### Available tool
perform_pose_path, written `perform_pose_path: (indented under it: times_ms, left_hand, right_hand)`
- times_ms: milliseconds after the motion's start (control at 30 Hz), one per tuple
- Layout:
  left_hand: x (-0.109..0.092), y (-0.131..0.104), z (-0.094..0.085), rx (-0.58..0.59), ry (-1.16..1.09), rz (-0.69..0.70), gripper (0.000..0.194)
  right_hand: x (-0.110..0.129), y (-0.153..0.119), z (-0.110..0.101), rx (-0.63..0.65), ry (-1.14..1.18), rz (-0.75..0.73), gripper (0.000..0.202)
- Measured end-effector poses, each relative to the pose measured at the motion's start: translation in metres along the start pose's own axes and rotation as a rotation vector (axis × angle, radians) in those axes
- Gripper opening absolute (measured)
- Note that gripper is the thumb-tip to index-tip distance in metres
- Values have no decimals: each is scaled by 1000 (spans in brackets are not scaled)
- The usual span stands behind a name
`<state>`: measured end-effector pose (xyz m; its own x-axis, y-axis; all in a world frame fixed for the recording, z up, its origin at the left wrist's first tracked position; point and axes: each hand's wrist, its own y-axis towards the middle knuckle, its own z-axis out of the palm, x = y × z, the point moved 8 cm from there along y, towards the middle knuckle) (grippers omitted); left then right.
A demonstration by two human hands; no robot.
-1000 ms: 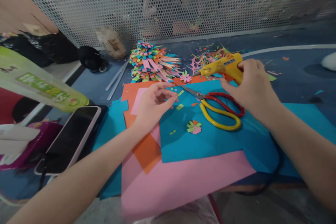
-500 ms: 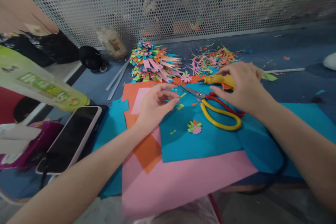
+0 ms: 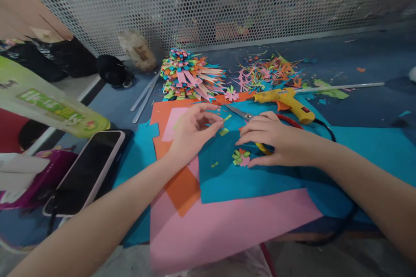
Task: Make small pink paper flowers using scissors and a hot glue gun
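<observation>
My left hand (image 3: 193, 134) pinches a small light-green paper strip (image 3: 227, 118) between thumb and finger, above a blue paper sheet (image 3: 247, 186). My right hand (image 3: 268, 138) is open, fingers apart, over the handles of the scissors (image 3: 238, 112), hiding much of them. Its thumb and fingertips are close to a small paper flower (image 3: 241, 158) with green, orange and pink pieces; I cannot tell whether they touch it. A yellow glue gun (image 3: 287, 99) lies just behind the scissors. Another green scrap (image 3: 224, 131) rests below the held strip.
A fringed paper cone (image 3: 188, 73) stands at the back, beside a pile of paper shreds (image 3: 269, 71) and a pink flower (image 3: 231, 94). On the left are a phone (image 3: 86, 173), a green bottle (image 3: 55, 104) and glue sticks (image 3: 145, 97). Pink paper (image 3: 227, 229) overhangs the front edge.
My right hand has come away from the glue gun, which now lies on the table, and moved down and left over the scissors toward the paper flower. The left hand has barely moved.
</observation>
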<state>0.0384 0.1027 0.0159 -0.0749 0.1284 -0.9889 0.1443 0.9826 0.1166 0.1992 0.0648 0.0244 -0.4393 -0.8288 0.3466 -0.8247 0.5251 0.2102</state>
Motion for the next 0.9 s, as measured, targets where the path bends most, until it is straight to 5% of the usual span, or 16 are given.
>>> perform_pose_path:
  times_ms: [567, 900]
  left_hand:
    - [2, 3, 0, 28, -1, 75, 38]
    - [2, 2, 7, 101, -52, 83, 38]
  right_hand:
    - [6, 2, -6, -42, 2, -79, 29]
    - [-9, 1, -17, -165, 48, 113, 25]
